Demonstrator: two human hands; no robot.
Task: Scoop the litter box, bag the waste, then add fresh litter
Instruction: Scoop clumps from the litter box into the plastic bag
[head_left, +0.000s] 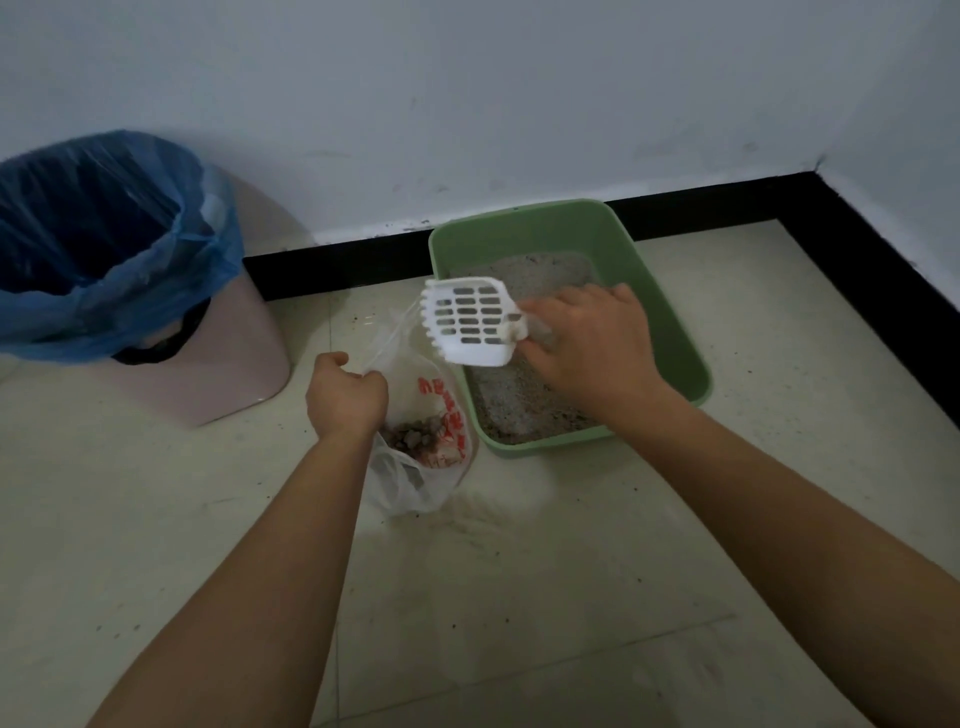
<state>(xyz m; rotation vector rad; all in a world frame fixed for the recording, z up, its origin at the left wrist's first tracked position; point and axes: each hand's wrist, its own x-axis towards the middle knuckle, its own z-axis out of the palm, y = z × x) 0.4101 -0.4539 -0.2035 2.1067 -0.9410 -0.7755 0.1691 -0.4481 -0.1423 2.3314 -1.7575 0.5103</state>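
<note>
Right hand (587, 343) gripping 1 scoop (470, 319), left hand (345, 397) pinching 1 bag (426, 441)

My green litter box (670, 312) sits on the tiled floor against the black skirting, a shallow bed of pale grey litter (519, 400) inside. The white slotted scoop (470, 319) is tilted over its near-left corner, empty. Just beside the box, the thin plastic bag (431, 447) with red print stands open, brown clumps of waste (413, 436) at its bottom.
</note>
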